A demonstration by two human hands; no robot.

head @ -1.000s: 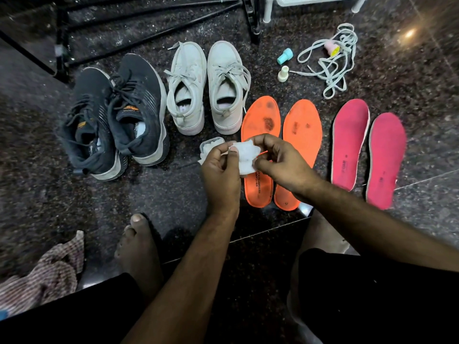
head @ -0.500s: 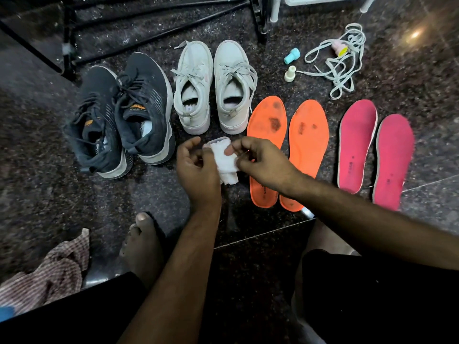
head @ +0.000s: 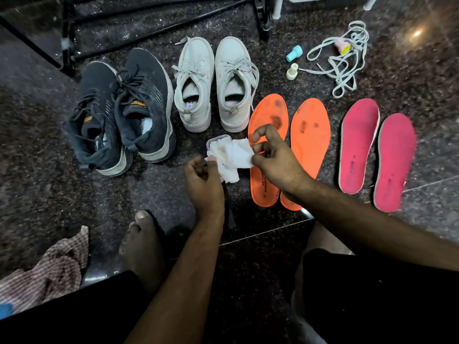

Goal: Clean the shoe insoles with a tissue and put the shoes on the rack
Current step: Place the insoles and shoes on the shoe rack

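Tissue time, insoles waiting

We pinch the tissue (head: 234, 155) between our left hand (head: 202, 182) and right hand (head: 273, 157); orange insoles (head: 308, 135) at 3 o'clock, shoes (head: 213, 83) at 12.

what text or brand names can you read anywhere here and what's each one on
"CAMPUS", small and partly guessed, on the orange tongue tab of the right dark shoe.
"CA..." and a second line beneath, too blurred to read, printed on the heel end of the left orange insole.
Dark print on each pink insole, too smudged to read.
Small mark inside the left grey shoe, unreadable.
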